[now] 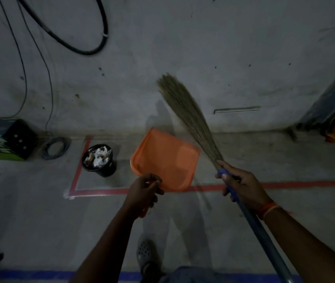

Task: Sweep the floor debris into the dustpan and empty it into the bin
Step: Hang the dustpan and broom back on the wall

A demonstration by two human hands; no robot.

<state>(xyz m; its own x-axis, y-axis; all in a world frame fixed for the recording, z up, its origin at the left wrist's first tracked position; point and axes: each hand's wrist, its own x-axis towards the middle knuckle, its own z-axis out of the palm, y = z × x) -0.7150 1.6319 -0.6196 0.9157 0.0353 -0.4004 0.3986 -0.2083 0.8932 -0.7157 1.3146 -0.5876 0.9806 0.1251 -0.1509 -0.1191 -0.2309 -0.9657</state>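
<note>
The left hand point(144, 188) grips the orange dustpan point(165, 160) aloft, just right of the paper-filled bin point(99, 160) near the floor's wall edge; the right hand point(242, 184) clasps the raised broom point(191, 117); bare floor point(40, 221) nearer.

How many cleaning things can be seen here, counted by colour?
Orange: 1, the dustpan, held by the left hand
Black: 1, the bin holding crumpled paper
Straw-coloured with a blue handle: 1, the broom, held by the right hand
Total: 3
</note>
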